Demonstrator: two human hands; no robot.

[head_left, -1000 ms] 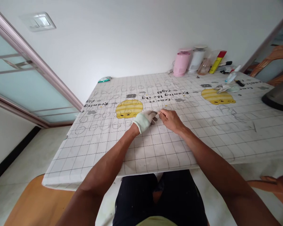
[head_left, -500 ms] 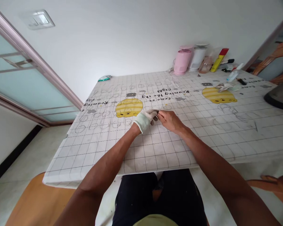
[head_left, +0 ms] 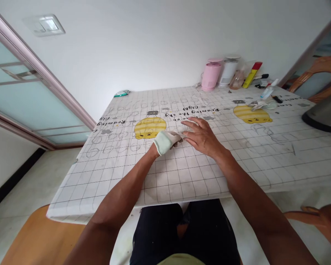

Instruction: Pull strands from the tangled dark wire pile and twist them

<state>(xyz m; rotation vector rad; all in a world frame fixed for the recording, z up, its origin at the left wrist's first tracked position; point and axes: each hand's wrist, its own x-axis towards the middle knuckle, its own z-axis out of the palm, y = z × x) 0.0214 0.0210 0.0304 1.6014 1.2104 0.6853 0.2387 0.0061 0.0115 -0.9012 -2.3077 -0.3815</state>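
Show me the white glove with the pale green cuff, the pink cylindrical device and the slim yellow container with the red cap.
White glove (head_left: 165,141), head view: pale green cuff.
Pink device (head_left: 210,77), head view: middle of its body.
Yellow container (head_left: 250,77), head view: yellow body.

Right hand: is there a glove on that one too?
No, the right hand is bare, its fingers spread, while only the left hand wears a pale glove.
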